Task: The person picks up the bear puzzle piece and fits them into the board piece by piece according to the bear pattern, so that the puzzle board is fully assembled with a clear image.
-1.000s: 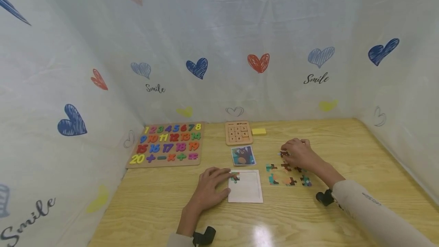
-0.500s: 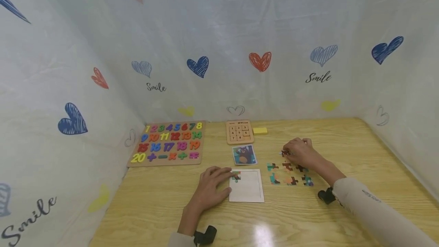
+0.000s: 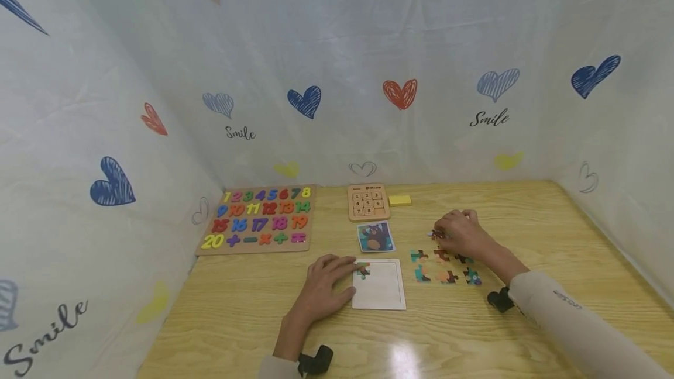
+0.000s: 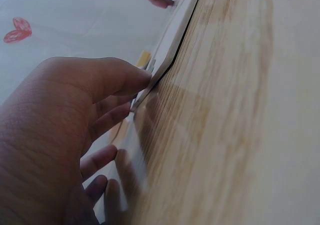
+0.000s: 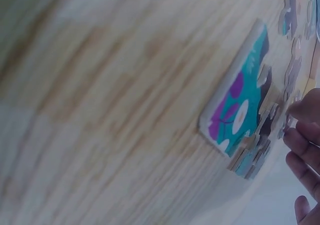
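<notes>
My left hand (image 3: 322, 290) rests at the left side of a white square puzzle board (image 3: 380, 292). Its index finger touches a jigsaw piece (image 3: 363, 270) lying in the board's upper left corner, and in the left wrist view the thumb (image 4: 132, 80) is at the board's edge. Over on the right, my right hand (image 3: 462, 234) pinches a brown jigsaw piece (image 3: 434, 234) between thumb and fingers, close over the table. Nearer me lie several loose pieces (image 3: 449, 276) in rows. The right wrist view shows a teal and purple corner piece (image 5: 232, 112) below the fingers.
Behind the board lies a bear picture card (image 3: 376, 237). Farther back are a wooden number slide puzzle (image 3: 369, 215) and a yellow block (image 3: 399, 200). A board of coloured numbers (image 3: 310, 233) lies at left. Patterned cloth walls (image 3: 337, 145) enclose the table.
The view has shifted slightly. My right hand stays at the brown piece with hardly any movement. The left hand has not moved on the board.
</notes>
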`<state>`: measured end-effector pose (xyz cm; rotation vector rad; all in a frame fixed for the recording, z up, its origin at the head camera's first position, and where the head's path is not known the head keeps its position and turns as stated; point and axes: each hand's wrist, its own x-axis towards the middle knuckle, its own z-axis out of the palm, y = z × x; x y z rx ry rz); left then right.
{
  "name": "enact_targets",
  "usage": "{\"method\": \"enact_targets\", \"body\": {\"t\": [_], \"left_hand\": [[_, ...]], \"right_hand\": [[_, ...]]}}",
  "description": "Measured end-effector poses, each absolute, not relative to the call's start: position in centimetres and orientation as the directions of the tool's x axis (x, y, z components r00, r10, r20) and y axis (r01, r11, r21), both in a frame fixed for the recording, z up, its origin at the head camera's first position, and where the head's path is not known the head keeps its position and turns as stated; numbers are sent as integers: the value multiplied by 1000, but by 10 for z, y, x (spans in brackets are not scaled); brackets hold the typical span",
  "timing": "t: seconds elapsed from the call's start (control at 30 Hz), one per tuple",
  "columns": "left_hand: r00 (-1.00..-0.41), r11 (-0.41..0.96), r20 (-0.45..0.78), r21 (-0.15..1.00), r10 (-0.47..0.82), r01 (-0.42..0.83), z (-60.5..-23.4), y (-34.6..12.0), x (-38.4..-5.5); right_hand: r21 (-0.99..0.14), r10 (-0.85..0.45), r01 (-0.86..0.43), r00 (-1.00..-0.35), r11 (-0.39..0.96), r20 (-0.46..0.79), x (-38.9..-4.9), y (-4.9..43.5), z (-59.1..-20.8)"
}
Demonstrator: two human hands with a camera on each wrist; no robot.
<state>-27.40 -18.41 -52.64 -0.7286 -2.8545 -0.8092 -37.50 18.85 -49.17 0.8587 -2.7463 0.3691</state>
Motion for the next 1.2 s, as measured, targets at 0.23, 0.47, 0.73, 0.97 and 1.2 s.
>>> {"method": "enact_targets", "body": {"t": [0.23,0.47,0.73,0.97,1.2], "left_hand": [[-875,741,221,467,432,483,-526,-184,-275],[-876,749,217,456,430,481,-524,-185,-275],[-866,741,251,449,432,499,-526,-186,-275],[-870,744,239,452,431,492,-527,-186,-275],[-877,744,217,467,428,479,-526,-186,-273]], "right_hand": [[-140,-518,-579,-795,803,316,-373,189,-485],[-120,-525,-588,-783,800,334,-372,187,-475],[-137,-545,-622,-755,771,364,-364,180,-467],[-122,-567,-647,-731,753,381,-357,172,-463],[-102,-589,-676,-697,730,409,-349,166,-458]]}}
